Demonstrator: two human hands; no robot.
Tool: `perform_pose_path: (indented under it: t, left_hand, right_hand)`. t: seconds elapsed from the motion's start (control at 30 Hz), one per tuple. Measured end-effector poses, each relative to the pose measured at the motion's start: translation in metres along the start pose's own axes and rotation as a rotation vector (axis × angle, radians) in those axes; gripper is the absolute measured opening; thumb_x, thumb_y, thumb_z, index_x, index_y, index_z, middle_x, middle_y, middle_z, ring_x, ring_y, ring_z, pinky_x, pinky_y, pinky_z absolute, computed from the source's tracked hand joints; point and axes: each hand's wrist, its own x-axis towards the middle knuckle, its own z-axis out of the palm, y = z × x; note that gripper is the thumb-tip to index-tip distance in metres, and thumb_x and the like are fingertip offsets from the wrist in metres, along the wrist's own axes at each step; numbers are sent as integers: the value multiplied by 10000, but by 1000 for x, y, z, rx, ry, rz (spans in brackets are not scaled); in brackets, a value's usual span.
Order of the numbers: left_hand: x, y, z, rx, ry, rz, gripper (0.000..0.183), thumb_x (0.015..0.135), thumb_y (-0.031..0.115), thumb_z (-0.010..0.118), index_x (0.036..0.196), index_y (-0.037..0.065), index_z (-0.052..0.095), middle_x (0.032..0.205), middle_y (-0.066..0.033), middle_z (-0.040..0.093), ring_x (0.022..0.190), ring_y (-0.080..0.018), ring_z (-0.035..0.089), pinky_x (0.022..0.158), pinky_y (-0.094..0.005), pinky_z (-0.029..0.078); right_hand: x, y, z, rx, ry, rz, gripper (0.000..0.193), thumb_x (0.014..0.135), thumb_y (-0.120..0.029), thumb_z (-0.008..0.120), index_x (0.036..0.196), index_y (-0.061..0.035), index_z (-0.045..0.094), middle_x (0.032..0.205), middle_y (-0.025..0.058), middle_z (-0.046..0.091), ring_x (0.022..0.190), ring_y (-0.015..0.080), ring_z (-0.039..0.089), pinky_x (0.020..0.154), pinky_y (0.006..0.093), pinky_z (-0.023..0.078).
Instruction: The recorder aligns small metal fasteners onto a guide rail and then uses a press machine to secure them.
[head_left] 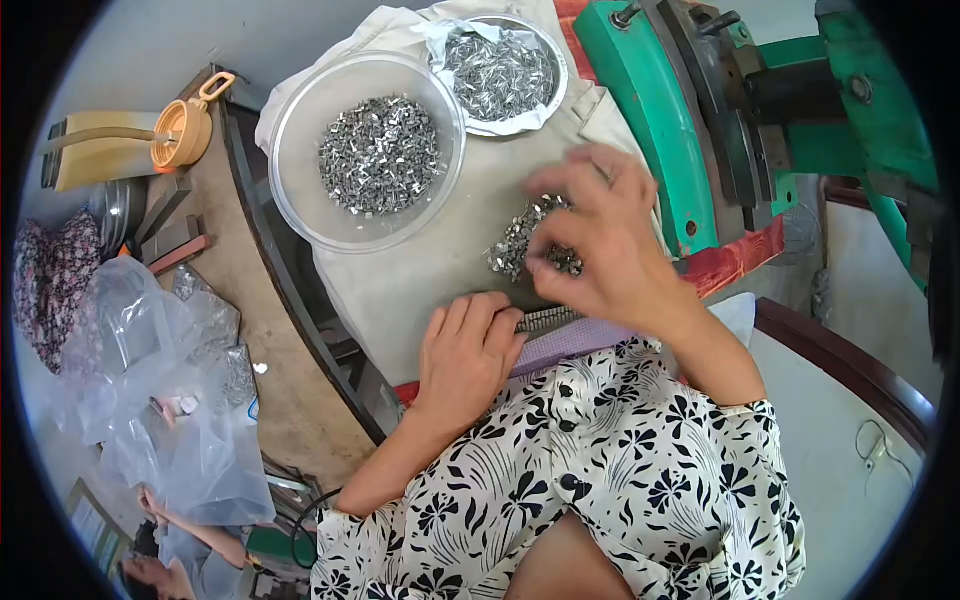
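My right hand (600, 235) hovers over a small heap of tiny metal clips (515, 245) on a beige cloth (440, 270), its fingers curled and pinching at several of them. My left hand (468, 355) rests flat, fingers together, on the near edge of the cloth, touching a short row of lined-up clips (548, 319) beside a lilac strip (575, 340). A clear plastic bowl (300, 190) with many clips stands at the back left. A second bowl (555, 95), lined with plastic and also full, stands behind it.
A green press machine (700, 120) rises right of the cloth. An orange jug (183, 130) stands on the bench at far left, above crumpled clear plastic bags (170, 400). Another person's arm (195, 525) shows at the lower left. A dark wooden rail (850, 365) curves at right.
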Motion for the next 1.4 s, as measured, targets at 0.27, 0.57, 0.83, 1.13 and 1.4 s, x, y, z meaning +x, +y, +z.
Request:
perform_pose_path:
  t: [0.27,0.57,0.83,1.13,1.4]
  left_hand:
    - [-1,-5,-12,-116,-1,-80,396,710,108,828,1051,22,645,1086,-124,596,979,-331,581,827,-416,482]
    - [-18,-12,-8,-139,68,-31,251,760,87,774,989,47,678,1005,-85,612,883,-292,590,776,-395,481]
    - [-17,-13,-9,-192,108,-75,223,738,36,784,938,21,685,981,-90,623,878,-285,617,751,-379,509]
    - [9,-9,-29,-168,359,-5,210,749,-10,786,936,23,697,927,-105,656,785,-270,649,670,-354,525]
    - [112,4,-63,8,475,21,232,834,30,712,1057,8,653,979,-163,674,895,-336,677,788,-393,534]
  right_hand:
    - [94,59,11,-218,256,-172,122,742,-147,778,859,-113,782,933,59,697,974,297,608,864,407,489]
    - [134,60,50,-328,98,-180,140,741,-84,608,729,5,714,763,226,694,727,368,707,632,470,551]
    - [149,58,46,-319,4,-177,153,766,-61,593,795,13,723,837,251,706,777,375,720,661,474,562]
    - [131,57,25,-74,-66,62,179,826,-203,697,894,-45,749,829,174,716,773,327,689,705,413,535]
    - [89,62,-9,950,47,510,199,880,-190,763,999,-31,743,872,-2,707,778,53,593,737,232,465]
